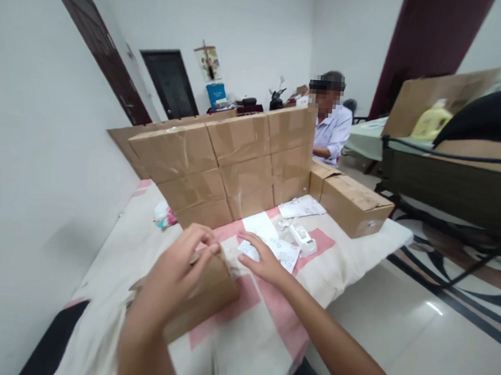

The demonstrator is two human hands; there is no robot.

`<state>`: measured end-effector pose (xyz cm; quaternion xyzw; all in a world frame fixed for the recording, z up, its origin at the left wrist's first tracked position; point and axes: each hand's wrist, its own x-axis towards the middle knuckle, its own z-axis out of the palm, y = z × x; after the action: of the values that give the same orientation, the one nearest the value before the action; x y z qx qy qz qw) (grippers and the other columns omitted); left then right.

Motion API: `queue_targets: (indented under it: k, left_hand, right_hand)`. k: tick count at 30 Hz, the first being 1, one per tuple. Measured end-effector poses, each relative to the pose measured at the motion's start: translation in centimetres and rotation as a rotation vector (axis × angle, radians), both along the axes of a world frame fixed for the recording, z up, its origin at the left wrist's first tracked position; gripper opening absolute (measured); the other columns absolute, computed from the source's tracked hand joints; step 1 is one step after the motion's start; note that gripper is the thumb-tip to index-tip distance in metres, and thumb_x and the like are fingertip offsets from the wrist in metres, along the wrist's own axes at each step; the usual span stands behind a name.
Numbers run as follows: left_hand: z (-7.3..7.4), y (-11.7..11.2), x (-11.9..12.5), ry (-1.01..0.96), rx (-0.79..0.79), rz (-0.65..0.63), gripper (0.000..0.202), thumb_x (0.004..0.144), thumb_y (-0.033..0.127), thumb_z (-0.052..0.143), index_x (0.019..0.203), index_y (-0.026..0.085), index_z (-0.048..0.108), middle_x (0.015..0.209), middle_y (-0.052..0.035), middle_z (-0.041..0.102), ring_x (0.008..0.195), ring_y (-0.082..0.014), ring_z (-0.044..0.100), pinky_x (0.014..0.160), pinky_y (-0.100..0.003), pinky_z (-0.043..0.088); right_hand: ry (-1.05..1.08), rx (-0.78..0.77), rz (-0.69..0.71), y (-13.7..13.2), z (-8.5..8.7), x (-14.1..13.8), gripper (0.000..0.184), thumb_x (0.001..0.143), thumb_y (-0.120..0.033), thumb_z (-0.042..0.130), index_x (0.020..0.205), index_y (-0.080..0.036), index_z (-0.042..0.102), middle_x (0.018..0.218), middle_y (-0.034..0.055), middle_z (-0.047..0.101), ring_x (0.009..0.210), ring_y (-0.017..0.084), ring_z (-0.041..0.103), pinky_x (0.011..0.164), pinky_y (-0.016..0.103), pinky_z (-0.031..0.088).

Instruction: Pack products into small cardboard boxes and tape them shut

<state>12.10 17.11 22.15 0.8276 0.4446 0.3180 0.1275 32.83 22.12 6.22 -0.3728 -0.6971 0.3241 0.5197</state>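
Beneath left grip point(179, 264), narrowed, contents unclear: cardboard box point(207, 297); right grip point(266, 264) spread wide.

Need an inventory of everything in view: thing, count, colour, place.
Front carton: 1, brown, near table edge
Stacked cartons: at least six, brown, table back
Right-end carton: at least one, brown
Printed papers: at least two, white, mid-table
Small device: 1, white, by papers
Table cover: 1, cream and pink, under cartons
Packet: unclear count, multicoloured, left of stack
Co-worker: 1, pale shirt, behind stack
Jug: 1, yellow, far right
Bin: 1, blue, background
Wall hanging: 1, cream, back wall
Door: 1, dark, back wall
Left hand: 1, bare, over front carton
Right hand: 1, bare, near papers
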Motion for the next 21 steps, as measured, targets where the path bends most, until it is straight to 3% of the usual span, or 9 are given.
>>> queue_targets:
  k: [2, 4, 8, 13, 17, 21]
  left_hand:
    - [0.5, 0.1, -3.9, 0.052, -0.106, 0.063, 0.031, 0.101, 0.052, 0.043, 0.094, 0.025, 0.056, 0.099, -0.0023, 0.064, 0.093, -0.0215, 0.058, 0.083, -0.032, 0.043]
    - [0.6, 0.5, -6.9, 0.101, -0.222, 0.132, 0.035, 0.099, 0.056, 0.043, 0.091, 0.025, 0.057, 0.093, -0.0008, 0.064, 0.087, -0.0205, 0.057, 0.079, -0.031, 0.043]
    - [-0.4, 1.2, -9.6, 0.130, -0.447, 0.187, 0.043, 0.095, 0.062, 0.046, 0.082, 0.023, 0.057, 0.086, -0.0010, 0.062, 0.081, -0.0196, 0.054, 0.072, -0.029, 0.042]
    - [-2.3, 2.0, -8.3, -0.050, -0.639, 0.035, 0.039, 0.092, 0.059, 0.054, 0.079, 0.022, 0.055, 0.090, -0.0035, 0.067, 0.082, -0.0181, 0.057, 0.073, -0.029, 0.046]
    - [-2.8, 2.8, -6.4, -0.207, -0.703, -0.032, 0.038, 0.083, 0.049, 0.071, 0.076, 0.022, 0.045, 0.097, -0.0070, 0.073, 0.089, -0.0202, 0.066, 0.075, -0.031, 0.050]
    - [-3.7, 4.0, -4.7, -0.208, -0.673, -0.014, 0.037, 0.080, 0.042, 0.076, 0.077, 0.022, 0.045, 0.079, -0.0006, 0.068, 0.076, -0.0157, 0.065, 0.068, -0.027, 0.048]
  right_hand:
    - [-0.046, 0.068, 0.168, 1.0, 0.4, -2.6, 0.053, 0.090, -0.043, 0.068, 0.140, -0.025, 0.059, 0.155, 0.0132, 0.048, 0.147, 0.028, 0.039, 0.123, 0.052, 0.026]
    - [-0.009, 0.085, 0.271, 1.7, 0.3, -4.6, 0.046, 0.090, -0.042, 0.067, 0.133, -0.025, 0.064, 0.155, 0.0125, 0.048, 0.146, 0.029, 0.039, 0.122, 0.051, 0.026]
    - [0.218, 0.021, 0.316, 2.0, -1.1, -6.3, 0.029, 0.090, -0.034, 0.059, 0.114, -0.024, 0.069, 0.148, 0.0113, 0.053, 0.142, 0.029, 0.044, 0.120, 0.049, 0.029]
    - [0.388, -0.101, 0.316, 1.6, -2.3, -6.8, 0.059, 0.082, -0.024, 0.056, 0.140, -0.026, 0.051, 0.147, 0.0089, 0.052, 0.141, 0.026, 0.045, 0.120, 0.045, 0.030]
    - [0.437, -0.103, 0.329, 1.9, -2.4, -7.1, 0.061, 0.082, -0.028, 0.060, 0.141, -0.024, 0.047, 0.148, 0.0113, 0.052, 0.142, 0.026, 0.045, 0.121, 0.045, 0.030]
    - [0.439, -0.106, 0.332, 1.9, -2.4, -7.1, 0.062, 0.083, -0.030, 0.062, 0.142, -0.023, 0.045, 0.147, 0.0123, 0.053, 0.142, 0.026, 0.046, 0.121, 0.045, 0.030]
